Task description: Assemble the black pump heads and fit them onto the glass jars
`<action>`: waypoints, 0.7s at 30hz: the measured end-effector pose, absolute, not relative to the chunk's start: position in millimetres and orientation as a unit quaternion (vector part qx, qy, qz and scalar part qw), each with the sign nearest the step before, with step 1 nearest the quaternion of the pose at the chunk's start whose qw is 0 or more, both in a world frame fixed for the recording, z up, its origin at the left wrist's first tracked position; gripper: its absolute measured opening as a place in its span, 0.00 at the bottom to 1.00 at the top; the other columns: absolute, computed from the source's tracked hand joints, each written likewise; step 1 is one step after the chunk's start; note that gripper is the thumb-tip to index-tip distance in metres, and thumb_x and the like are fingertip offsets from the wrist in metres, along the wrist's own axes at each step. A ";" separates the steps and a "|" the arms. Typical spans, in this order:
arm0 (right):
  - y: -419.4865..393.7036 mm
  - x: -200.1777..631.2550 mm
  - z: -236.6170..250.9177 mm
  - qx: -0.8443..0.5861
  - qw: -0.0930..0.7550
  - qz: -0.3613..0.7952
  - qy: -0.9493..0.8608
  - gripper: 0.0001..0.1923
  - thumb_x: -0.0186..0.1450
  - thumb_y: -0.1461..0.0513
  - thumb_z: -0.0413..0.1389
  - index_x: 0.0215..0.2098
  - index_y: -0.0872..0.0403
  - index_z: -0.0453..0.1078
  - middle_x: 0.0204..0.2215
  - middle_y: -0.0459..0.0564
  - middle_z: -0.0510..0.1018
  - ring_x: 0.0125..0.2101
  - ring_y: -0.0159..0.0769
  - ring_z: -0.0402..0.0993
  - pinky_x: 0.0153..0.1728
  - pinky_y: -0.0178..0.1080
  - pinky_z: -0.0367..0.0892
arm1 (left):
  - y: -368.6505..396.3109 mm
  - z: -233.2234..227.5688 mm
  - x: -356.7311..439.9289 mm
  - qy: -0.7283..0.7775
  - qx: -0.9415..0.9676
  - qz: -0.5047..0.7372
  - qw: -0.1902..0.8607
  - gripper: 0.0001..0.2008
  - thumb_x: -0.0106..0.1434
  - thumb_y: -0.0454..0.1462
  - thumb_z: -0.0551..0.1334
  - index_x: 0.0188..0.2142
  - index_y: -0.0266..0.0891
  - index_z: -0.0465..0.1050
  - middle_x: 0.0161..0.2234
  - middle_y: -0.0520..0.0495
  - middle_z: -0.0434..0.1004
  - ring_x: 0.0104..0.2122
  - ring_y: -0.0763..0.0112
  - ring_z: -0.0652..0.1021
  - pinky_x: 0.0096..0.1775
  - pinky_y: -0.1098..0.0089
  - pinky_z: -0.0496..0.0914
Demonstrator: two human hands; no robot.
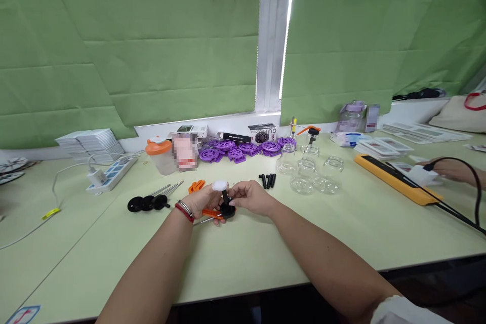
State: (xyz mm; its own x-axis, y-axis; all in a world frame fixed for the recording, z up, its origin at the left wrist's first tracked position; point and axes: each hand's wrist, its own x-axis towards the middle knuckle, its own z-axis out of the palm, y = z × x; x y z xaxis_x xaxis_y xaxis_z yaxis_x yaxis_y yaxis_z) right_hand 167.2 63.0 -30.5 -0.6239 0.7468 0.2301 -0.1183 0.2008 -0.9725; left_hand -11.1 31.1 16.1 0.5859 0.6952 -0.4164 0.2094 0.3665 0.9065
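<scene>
Hands meet over the green table [266, 258]. Left hand [203, 201] pinches a white knob [219, 185] on a black pump piece [227, 206]; right hand [251, 196] grips its side. One glass jar [311, 149] has its top on. Four clear jars [307, 174] wait bare. Black discs [148, 203] lie beside.

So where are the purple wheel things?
The purple wheels lie in a heap at the table's far edge, below the window, between the orange-lidded cup and glass jars.
</scene>
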 end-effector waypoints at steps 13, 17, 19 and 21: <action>58.3 169.9 -23.5 -0.219 0.362 0.632 -0.649 0.11 0.47 0.61 0.66 0.26 0.59 0.74 0.20 0.43 0.72 0.23 0.27 0.65 0.29 0.35 0.62 | 32.4 14.9 -10.9 0.421 0.541 0.178 0.706 0.26 0.57 0.56 0.51 0.46 0.42 0.65 0.27 0.45 0.75 0.21 0.63 0.76 0.21 0.68 0.67; 59.3 170.4 -24.8 -0.213 0.353 0.639 -0.650 0.10 0.48 0.61 0.65 0.27 0.59 0.74 0.21 0.44 0.74 0.23 0.27 0.66 0.29 0.35 0.61 | 33.2 14.4 -10.4 0.421 0.536 0.176 0.710 0.26 0.57 0.55 0.51 0.47 0.42 0.63 0.28 0.45 0.76 0.20 0.63 0.75 0.20 0.67 0.67; 59.2 171.0 -24.8 -0.212 0.351 0.642 -0.648 0.11 0.48 0.61 0.65 0.27 0.59 0.74 0.22 0.45 0.75 0.24 0.28 0.66 0.30 0.35 0.62 | 33.9 14.3 -10.6 0.425 0.534 0.171 0.711 0.26 0.56 0.55 0.52 0.47 0.42 0.63 0.29 0.45 0.76 0.20 0.63 0.75 0.21 0.66 0.68; 59.0 171.9 -24.2 -0.214 0.350 0.644 -0.646 0.11 0.48 0.61 0.65 0.27 0.60 0.74 0.22 0.45 0.75 0.24 0.28 0.67 0.31 0.36 0.62 | 34.6 14.1 -11.3 0.431 0.531 0.167 0.710 0.26 0.56 0.55 0.52 0.47 0.42 0.63 0.29 0.46 0.76 0.21 0.63 0.76 0.22 0.66 0.69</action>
